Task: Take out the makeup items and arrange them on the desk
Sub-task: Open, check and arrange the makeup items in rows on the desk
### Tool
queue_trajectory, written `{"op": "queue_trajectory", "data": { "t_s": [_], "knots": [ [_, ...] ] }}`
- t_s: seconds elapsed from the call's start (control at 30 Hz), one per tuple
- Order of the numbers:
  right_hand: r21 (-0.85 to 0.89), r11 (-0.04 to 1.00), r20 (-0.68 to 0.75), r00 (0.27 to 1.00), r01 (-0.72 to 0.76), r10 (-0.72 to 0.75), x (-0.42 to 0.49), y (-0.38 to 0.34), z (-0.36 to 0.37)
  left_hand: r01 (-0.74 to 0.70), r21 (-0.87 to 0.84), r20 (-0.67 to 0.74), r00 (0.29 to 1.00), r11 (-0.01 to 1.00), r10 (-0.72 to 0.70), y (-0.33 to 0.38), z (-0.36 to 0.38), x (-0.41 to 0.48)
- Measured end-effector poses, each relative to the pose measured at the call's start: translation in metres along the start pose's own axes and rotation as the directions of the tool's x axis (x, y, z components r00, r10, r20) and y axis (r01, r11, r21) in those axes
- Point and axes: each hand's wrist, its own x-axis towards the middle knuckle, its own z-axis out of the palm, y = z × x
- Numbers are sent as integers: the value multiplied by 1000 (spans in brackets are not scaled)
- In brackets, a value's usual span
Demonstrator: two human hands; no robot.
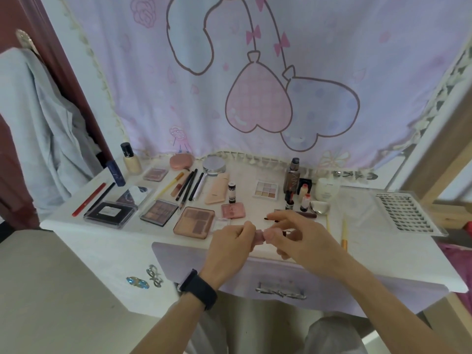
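Note:
Above the front edge of the white desk (362,254), my left hand (233,241) and my right hand (293,233) meet on a small pink makeup item (260,237). Both pinch it with curled fingers, and most of it is hidden between them. My right hand also seems to hold a thin dark applicator (270,219) that points left. Eyeshadow palettes (194,222) lie just left of my hands, and a small pink compact (233,210) lies behind them.
Pencils and brushes (187,185), foundation bottles (131,159), a round mirror (214,165), small lip bottles (290,199), a white jar (326,189) and a lash tray (406,213) cover the desk. A yellow brush (344,233) lies right of my hands. The drawer handle (281,293) is below.

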Motion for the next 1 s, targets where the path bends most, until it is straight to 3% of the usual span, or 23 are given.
{"op": "queue_trajectory", "data": {
  "t_s": [0.23,0.33,0.47,0.57,0.7,0.8,0.93,1.0],
  "knots": [
    [-165,979,26,993,117,-114,-3,-1,-4,16,-17,55,998,1000,-15,-1,-4,0],
    [-143,983,-5,993,113,-115,0,0,-3,26,-23,51,998,999,-24,1,-3,2],
    [-81,996,47,998,-31,35,3,-4,-7,-18,1,28,999,1000,18,4,-4,3],
    [-40,999,62,998,3,-1,1,-4,-7,-34,-1,27,999,999,34,3,-6,5],
    [-128,988,-27,996,81,-85,-2,-2,-5,-18,-9,38,999,1000,19,3,-7,6],
    [-91,994,-49,997,59,-63,-2,-1,-6,-24,4,26,999,1000,23,2,-6,7],
    [79,993,41,995,-90,87,-2,-5,-8,-42,6,22,999,999,42,0,-6,6],
    [98,993,40,997,-72,68,-2,-7,-9,-52,20,21,998,998,52,0,-8,6]
  ]
}}
